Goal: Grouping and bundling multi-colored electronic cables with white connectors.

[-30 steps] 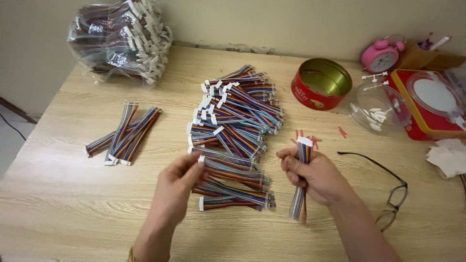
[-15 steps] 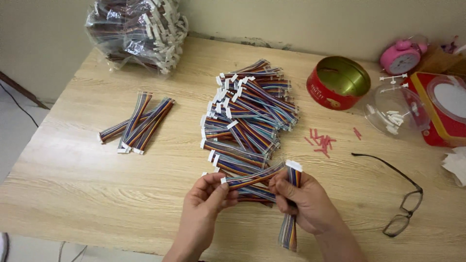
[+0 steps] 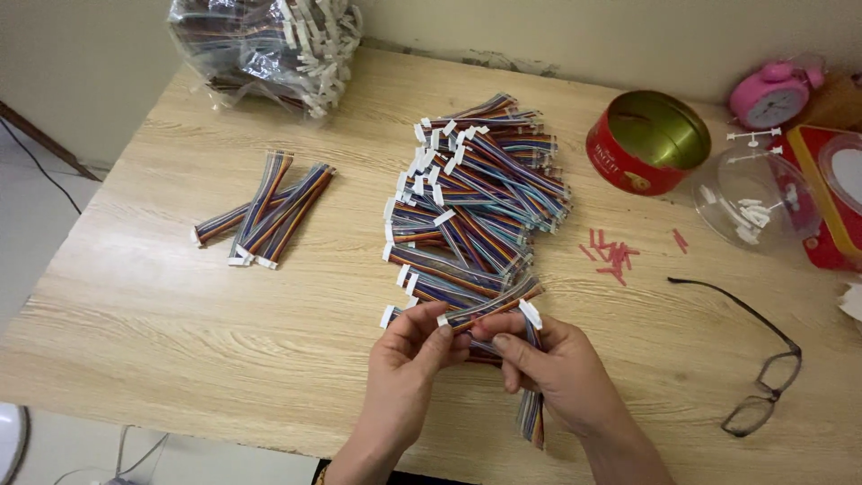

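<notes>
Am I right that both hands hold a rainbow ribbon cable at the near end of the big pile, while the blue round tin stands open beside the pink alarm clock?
Not quite: in the head view the round tin is red, not blue. The rest holds: left hand and right hand grip a ribbon cable by the pile, near the pink alarm clock.

A rainbow ribbon cable (image 3: 489,307) with white end connectors lies slanted at the near end of the cable pile (image 3: 471,202).
</notes>
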